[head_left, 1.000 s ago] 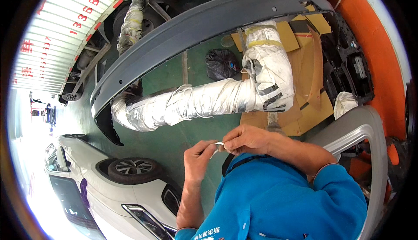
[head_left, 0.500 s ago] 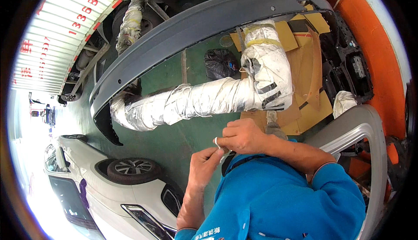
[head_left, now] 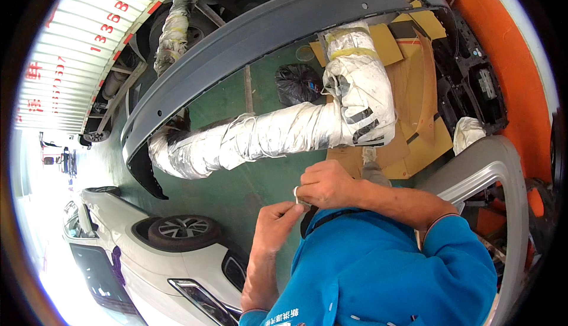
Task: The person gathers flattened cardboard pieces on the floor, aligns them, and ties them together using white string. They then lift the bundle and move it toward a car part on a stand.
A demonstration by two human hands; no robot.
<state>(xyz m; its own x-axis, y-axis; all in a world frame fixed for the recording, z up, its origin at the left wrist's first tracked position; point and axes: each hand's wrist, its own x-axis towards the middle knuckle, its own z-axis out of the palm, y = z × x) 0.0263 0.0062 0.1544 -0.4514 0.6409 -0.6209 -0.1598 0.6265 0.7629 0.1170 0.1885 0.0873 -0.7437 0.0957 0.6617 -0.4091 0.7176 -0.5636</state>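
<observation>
Close in front of my body, both hands meet at a thin white strip (head_left: 296, 196) bent into a small loop. My left hand (head_left: 276, 224) pinches its lower end between thumb and fingertips. With the fingers curled in, my right hand (head_left: 329, 185) grips the strip just above and to the right. What the strip is made of cannot be made out. Beyond the hands, a long dark grey car bumper (head_left: 248, 35) lies across a stand (head_left: 266, 132) wrapped in white sheeting and tape. Neither hand touches the bumper or the stand.
A white car (head_left: 160, 267) stands at the lower left. Flattened cardboard (head_left: 408, 101) and a black plastic bag (head_left: 297, 84) lie on the green floor. A grey body panel (head_left: 503, 166) leans at my right, near black car parts (head_left: 482, 83). A white truck body (head_left: 89, 48) fills the upper left.
The white loop shows a little more upright between my fingers. Both hands stay close together in almost the same place, and the view has shifted slightly.
</observation>
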